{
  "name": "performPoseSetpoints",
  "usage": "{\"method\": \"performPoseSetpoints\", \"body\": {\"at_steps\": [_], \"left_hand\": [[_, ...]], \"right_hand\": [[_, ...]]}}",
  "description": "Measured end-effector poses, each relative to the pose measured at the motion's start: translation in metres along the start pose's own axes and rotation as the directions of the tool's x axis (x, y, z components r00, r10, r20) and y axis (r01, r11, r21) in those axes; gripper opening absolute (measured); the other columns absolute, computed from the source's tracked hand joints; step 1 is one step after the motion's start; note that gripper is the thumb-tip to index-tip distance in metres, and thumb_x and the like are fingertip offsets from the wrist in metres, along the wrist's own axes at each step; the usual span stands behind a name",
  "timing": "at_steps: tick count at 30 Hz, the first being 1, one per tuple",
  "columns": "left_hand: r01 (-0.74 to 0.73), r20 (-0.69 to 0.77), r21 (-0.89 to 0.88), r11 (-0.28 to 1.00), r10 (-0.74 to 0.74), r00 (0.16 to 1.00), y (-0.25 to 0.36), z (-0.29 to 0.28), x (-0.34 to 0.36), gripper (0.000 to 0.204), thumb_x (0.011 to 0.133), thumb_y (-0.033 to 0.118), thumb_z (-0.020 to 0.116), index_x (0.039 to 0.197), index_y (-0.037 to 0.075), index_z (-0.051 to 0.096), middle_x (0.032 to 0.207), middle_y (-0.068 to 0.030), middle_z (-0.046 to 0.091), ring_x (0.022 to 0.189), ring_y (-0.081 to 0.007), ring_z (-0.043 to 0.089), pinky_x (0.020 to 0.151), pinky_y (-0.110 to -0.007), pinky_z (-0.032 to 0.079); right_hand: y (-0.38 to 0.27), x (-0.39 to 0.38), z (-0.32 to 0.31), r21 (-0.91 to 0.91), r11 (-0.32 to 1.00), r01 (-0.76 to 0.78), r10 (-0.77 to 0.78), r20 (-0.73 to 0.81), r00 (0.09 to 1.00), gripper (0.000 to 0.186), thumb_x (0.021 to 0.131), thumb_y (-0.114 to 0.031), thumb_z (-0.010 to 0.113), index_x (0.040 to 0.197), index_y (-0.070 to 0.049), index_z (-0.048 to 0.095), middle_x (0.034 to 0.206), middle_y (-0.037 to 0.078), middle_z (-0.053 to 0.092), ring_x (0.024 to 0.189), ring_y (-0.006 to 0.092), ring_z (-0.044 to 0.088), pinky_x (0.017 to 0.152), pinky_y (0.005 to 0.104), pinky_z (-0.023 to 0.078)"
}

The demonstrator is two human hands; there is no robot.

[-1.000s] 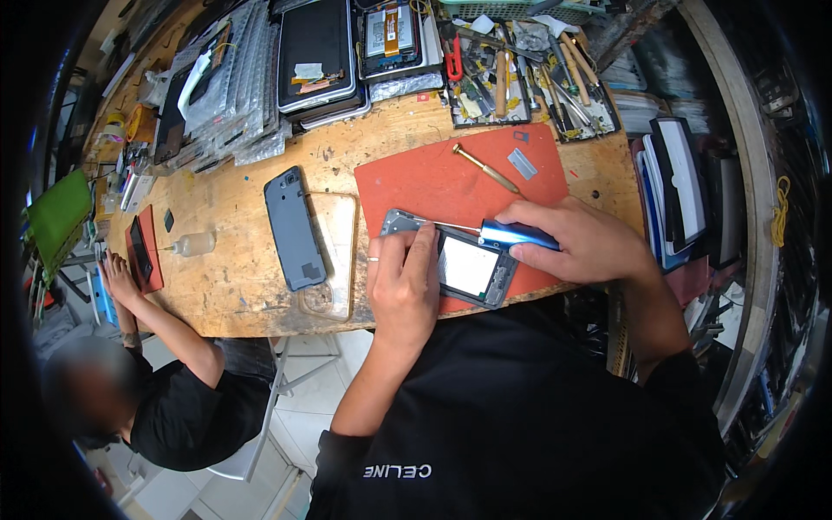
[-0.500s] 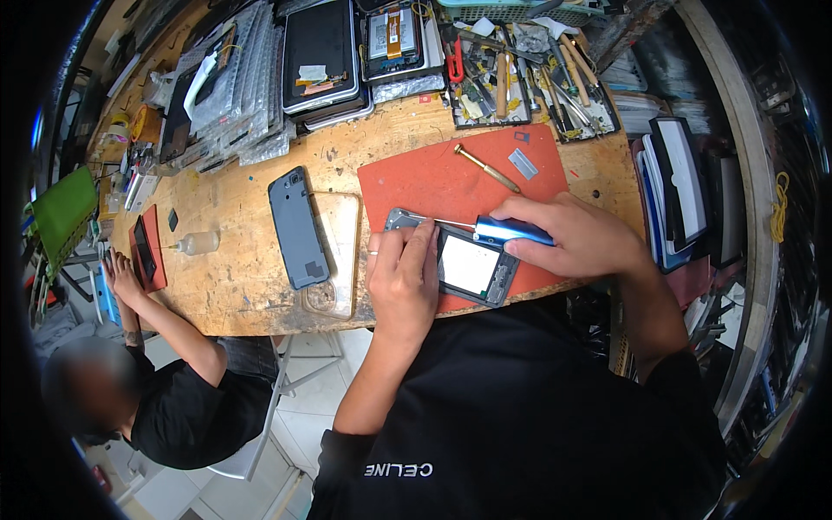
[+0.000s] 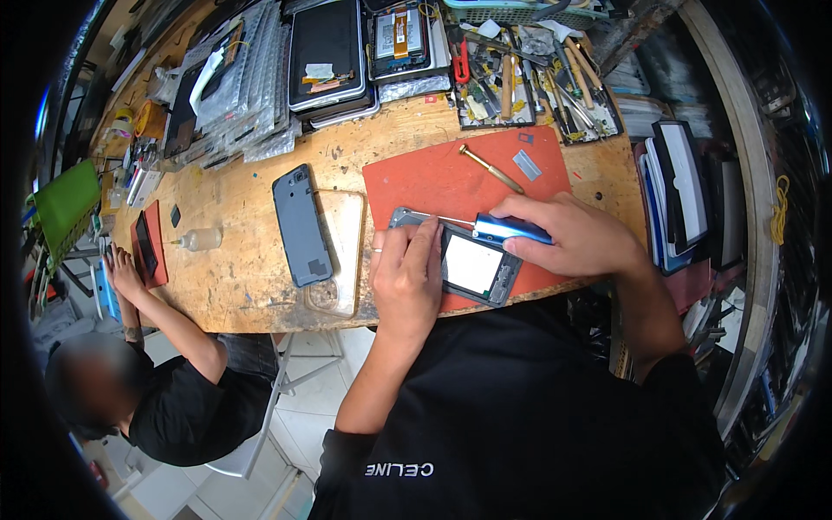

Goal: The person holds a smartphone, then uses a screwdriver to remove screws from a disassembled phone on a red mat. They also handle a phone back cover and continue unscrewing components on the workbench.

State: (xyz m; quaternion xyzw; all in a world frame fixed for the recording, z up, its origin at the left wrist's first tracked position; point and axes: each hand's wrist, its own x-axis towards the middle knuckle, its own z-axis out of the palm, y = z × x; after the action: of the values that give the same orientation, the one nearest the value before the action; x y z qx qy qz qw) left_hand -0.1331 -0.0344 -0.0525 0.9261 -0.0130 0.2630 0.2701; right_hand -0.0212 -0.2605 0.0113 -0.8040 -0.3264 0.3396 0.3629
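Note:
An opened phone (image 3: 502,283) with a bright white rectangle inside lies tilted on the red mat (image 3: 416,178) at the table's front edge. My left hand (image 3: 406,276) grips the phone's left side, its fingertips close to the screwdriver's shaft. In my right hand (image 3: 589,232) is a blue-handled screwdriver (image 3: 503,229), held nearly flat. Its thin shaft points left toward the phone's top end; whether the tip touches a screw is too small to tell. Beyond lie a brass screwdriver (image 3: 490,168) and a small grey metal piece (image 3: 526,165).
Left of the mat, a dark phone back cover (image 3: 302,227) leans over a clear case (image 3: 348,243). Tool trays (image 3: 494,108), stacked tablets (image 3: 326,61) and bubble-wrapped parts (image 3: 247,95) line the back. A bottle (image 3: 201,239) stands left, near a seated co-worker (image 3: 165,390).
The whole view has shifted slightly. Both hands keep their hold on the phone and the blue screwdriver, with almost no movement.

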Motion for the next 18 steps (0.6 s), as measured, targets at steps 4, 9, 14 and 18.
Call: {"method": "performPoseSetpoints", "body": {"at_steps": [4, 9, 14, 18], "left_hand": [[0.012, 0.002, 0.002, 1.000, -0.012, 1.000, 0.000, 0.000, 0.000, 0.025, 0.085, -0.006, 0.082, 0.109, 0.002, 0.079, 0.084, -0.0118, 0.069, 0.076, -0.0295, 0.063, 0.070, -0.041, 0.051], [0.014, -0.008, -0.024, 1.000, -0.014, 1.000, -0.001, 0.000, 0.000, 0.020, 0.088, -0.005, 0.082, 0.107, 0.000, 0.079, 0.086, -0.0129, 0.071, 0.077, -0.0288, 0.066, 0.071, -0.040, 0.053], [0.118, -0.095, -0.179, 0.977, -0.137, 0.986, -0.007, -0.021, -0.001, 0.015, 0.090, -0.004, 0.080, 0.104, -0.001, 0.078, 0.090, -0.0133, 0.076, 0.080, -0.0300, 0.070, 0.074, -0.038, 0.055], [0.162, -0.147, -0.093, 0.982, -0.175, 0.974, -0.022, -0.046, 0.000, 0.011, 0.090, -0.004, 0.079, 0.100, 0.001, 0.077, 0.091, -0.0118, 0.076, 0.080, -0.0297, 0.069, 0.075, -0.039, 0.054]], "right_hand": [[-0.001, 0.000, 0.000, -0.007, 1.000, -0.001, 0.001, -0.004, 1.000, 0.034, 0.101, -0.024, 0.067, 0.130, -0.007, 0.062, 0.102, 0.023, 0.077, 0.091, 0.0452, 0.074, 0.082, 0.0536, 0.056], [-0.004, 0.004, 0.000, -0.027, 1.000, 0.006, -0.006, 0.009, 1.000, 0.039, 0.103, -0.025, 0.067, 0.137, -0.007, 0.065, 0.105, 0.022, 0.077, 0.095, 0.0426, 0.076, 0.084, 0.0476, 0.058], [-0.008, 0.001, 0.002, -0.068, 0.997, 0.039, -0.041, -0.029, 0.999, 0.034, 0.101, -0.023, 0.068, 0.130, -0.008, 0.063, 0.097, 0.023, 0.076, 0.090, 0.0449, 0.074, 0.081, 0.0534, 0.056], [-0.009, -0.004, -0.002, -0.060, 0.998, 0.031, -0.032, -0.010, 0.999, 0.033, 0.101, -0.022, 0.068, 0.131, -0.008, 0.063, 0.098, 0.023, 0.076, 0.090, 0.0442, 0.075, 0.081, 0.0527, 0.056]]}}
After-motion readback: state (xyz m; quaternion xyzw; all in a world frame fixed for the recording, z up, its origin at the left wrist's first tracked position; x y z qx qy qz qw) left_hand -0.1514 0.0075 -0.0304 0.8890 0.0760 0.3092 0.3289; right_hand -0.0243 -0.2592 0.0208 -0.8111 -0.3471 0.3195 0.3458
